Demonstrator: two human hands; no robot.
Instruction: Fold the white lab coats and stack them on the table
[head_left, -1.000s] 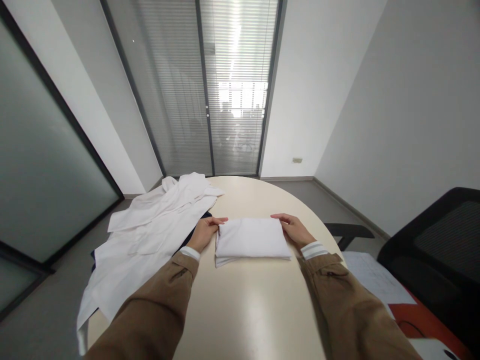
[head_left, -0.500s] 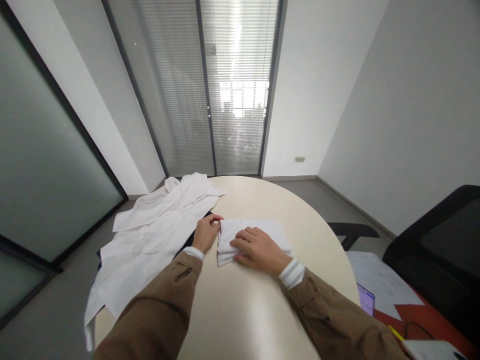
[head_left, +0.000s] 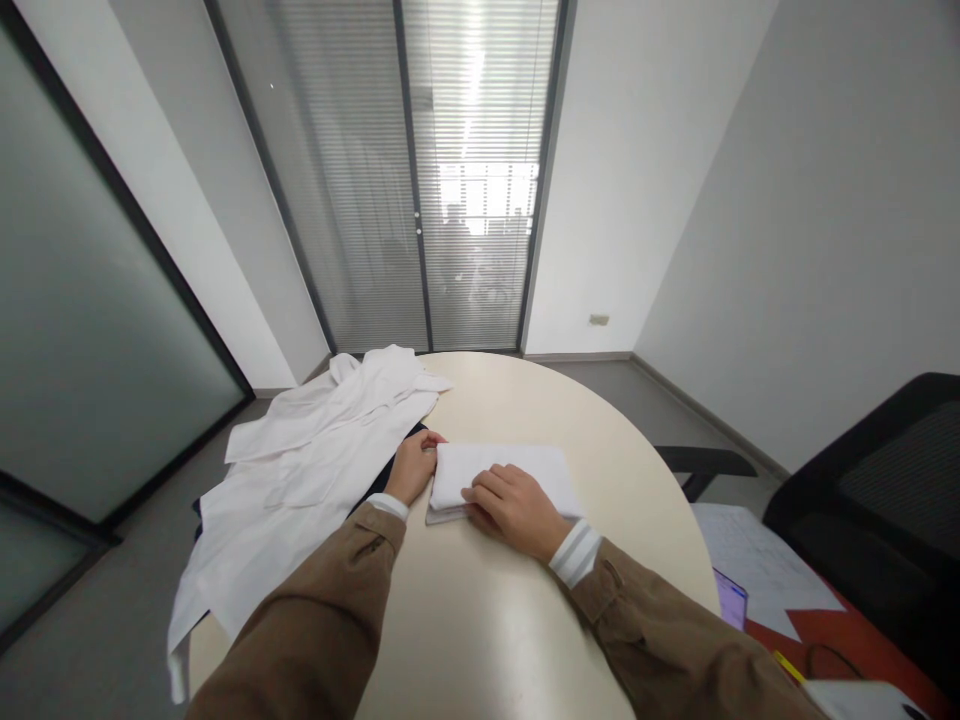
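- Gently, press with light, even force under your right hand (head_left: pixel 517 512), so that the folded white cloth (head_left: pixel 536 462) lies flat and its layers don't slip over one another.
- Let your left hand (head_left: pixel 412 468) steady the left end; a lower layer peeks out along the near left edge, so that seems the place to watch for skewed layers.
- The cloth sits on the round table (head_left: pixel 517 395) in front of you, its far and right edges bare of fingers.
- Your left fingertips are bent at its far left corner; I can't tell whether they pinch the fabric or only rest against it.
- Your right fingers curl over the top near the near edge, left of the middle, with the thumb low by that edge; whether they grasp it or merely press is hidden.
- Left of your left hand, white garments (head_left: pixel 307 450) lie spread, dark fabric (head_left: pixel 381 480) showing beneath.
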